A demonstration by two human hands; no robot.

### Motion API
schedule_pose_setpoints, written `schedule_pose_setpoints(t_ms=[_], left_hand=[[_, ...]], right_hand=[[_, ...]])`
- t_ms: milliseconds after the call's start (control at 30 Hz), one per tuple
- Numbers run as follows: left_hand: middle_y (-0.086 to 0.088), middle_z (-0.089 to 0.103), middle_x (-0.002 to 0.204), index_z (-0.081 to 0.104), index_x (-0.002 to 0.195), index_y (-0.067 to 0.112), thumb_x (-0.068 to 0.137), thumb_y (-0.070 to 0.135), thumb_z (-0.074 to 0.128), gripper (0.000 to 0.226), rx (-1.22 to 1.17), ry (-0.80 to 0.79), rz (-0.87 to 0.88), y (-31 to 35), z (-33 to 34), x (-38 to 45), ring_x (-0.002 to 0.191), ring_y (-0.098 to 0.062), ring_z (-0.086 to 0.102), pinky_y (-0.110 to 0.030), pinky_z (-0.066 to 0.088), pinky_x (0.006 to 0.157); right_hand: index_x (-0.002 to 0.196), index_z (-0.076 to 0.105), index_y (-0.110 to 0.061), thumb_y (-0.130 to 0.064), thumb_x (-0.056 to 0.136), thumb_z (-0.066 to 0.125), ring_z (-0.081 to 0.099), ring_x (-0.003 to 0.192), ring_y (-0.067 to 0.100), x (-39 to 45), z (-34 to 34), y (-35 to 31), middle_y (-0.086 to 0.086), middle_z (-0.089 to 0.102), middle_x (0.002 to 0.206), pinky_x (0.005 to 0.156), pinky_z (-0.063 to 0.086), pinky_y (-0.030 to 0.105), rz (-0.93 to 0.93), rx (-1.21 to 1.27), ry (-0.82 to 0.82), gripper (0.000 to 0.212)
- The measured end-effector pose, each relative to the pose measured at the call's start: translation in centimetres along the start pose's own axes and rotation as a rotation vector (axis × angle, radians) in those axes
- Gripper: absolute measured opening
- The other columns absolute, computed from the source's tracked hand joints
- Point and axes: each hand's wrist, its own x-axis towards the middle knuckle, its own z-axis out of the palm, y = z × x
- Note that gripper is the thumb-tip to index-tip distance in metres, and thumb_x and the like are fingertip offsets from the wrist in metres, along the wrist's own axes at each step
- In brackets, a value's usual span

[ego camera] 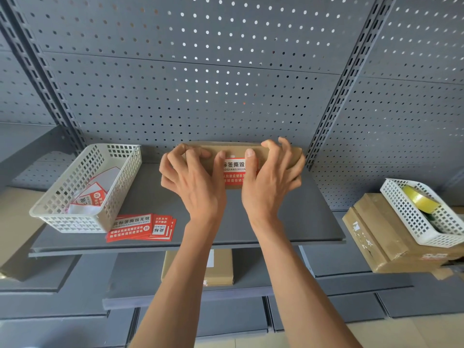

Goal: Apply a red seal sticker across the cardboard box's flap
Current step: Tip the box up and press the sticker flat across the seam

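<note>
A grey perforated metal back panel [200, 71] fills the upper view, crossed by two slotted uprights. Below it runs a dark grey shelf [288, 222], with more grey shelves stepped beneath.

On the shelf, pushed back against the panel, lies a flat cardboard box [281, 153]. A red seal sticker [234, 172] with a white band of printed characters sits on the box's near face, between the two thumbs. The left hand [193, 179] grips the box's left end, fingers curled over its top edge and thumb pressed at the sticker's left edge. The right hand [270, 179] grips the right end the same way, fingers arched over the top, thumb pressing the sticker's upper right corner. Both forearms reach up from the bottom of the view.

To the left on the shelf stands a white plastic basket [57, 219] holding peeled sticker backings. Just beside it, at the shelf's front, lies a fanned stack of red stickers [140, 228].

Far right, a taped brown parcel [381, 237] carries a second white basket [411, 222] containing a roll of yellowish tape [421, 198].

On a lower shelf, between the forearms, rests another cardboard box [222, 268].
</note>
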Motion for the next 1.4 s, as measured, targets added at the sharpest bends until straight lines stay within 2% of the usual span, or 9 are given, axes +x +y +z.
schedule_pose_setpoints(t_ms=[200,533,833,1100,1233,1400], left_hand=[[-0.004,0.046,0.128,0.06,0.093,0.02,0.096,0.048,0.062,0.029,-0.026,-0.03,-0.008,0.0,-0.4,0.2,0.129,-0.032,0.032,-0.052,0.03,0.098],[0.0,0.045,0.126,0.061,0.09,0.023,0.098,0.038,0.06,0.017,-0.076,-0.078,-0.014,-0.1,-1.1,0.6,0.13,-0.028,0.029,-0.041,0.023,0.096],[0.003,0.045,0.125,0.064,0.096,0.027,0.093,0.034,0.067,0.008,-0.11,-0.146,0.033,-0.8,-2.0,1.0,0.13,-0.027,0.03,-0.039,0.023,0.096],[-0.002,0.045,0.132,0.063,0.115,0.022,0.083,0.035,0.079,0.039,-0.063,-0.239,0.214,-2.7,-3.1,1.0,0.129,-0.035,0.032,-0.038,0.023,0.102],[-0.009,0.047,0.131,0.063,0.12,0.017,0.079,0.039,0.079,0.05,-0.03,-0.252,0.324,-3.8,-3.3,1.3,0.126,-0.041,0.037,-0.046,0.029,0.107],[-0.009,0.046,0.132,0.064,0.121,0.016,0.076,0.039,0.086,0.056,-0.026,-0.263,0.357,-4.2,-3.3,1.5,0.127,-0.04,0.035,-0.052,0.032,0.108]], right_hand=[[0.121,0.049,-0.032,-0.041,0.103,0.045,0.028,0.143,0.039,0.2,0.0,0.0,-0.008,0.044,0.15,0.102,0.031,0.057,0.021,0.051,0.009,0.02],[0.118,0.046,-0.037,-0.033,0.103,0.045,0.025,0.144,0.038,0.3,-0.3,-0.1,-0.01,0.044,0.149,0.103,0.028,0.058,0.044,0.099,-0.017,0.016],[0.127,0.044,-0.034,-0.042,0.104,0.04,0.022,0.144,0.037,0.5,-0.8,1.2,-0.007,0.036,0.157,0.101,0.028,0.057,-0.043,0.063,-0.106,0.024],[0.142,0.041,-0.035,-0.048,0.104,0.04,0.015,0.149,0.04,0.5,-1.9,2.8,-0.007,0.021,0.165,0.103,0.028,0.057,-0.175,0.006,-0.231,0.04],[0.145,0.036,-0.034,-0.053,0.102,0.036,0.019,0.146,0.044,0.7,-2.3,3.4,-0.002,0.018,0.167,0.1,0.033,0.058,-0.239,-0.025,-0.271,0.046],[0.151,0.031,-0.033,-0.058,0.1,0.037,0.015,0.146,0.046,0.9,-2.9,4.0,-0.001,0.01,0.169,0.099,0.036,0.062,-0.292,-0.048,-0.343,0.057]])
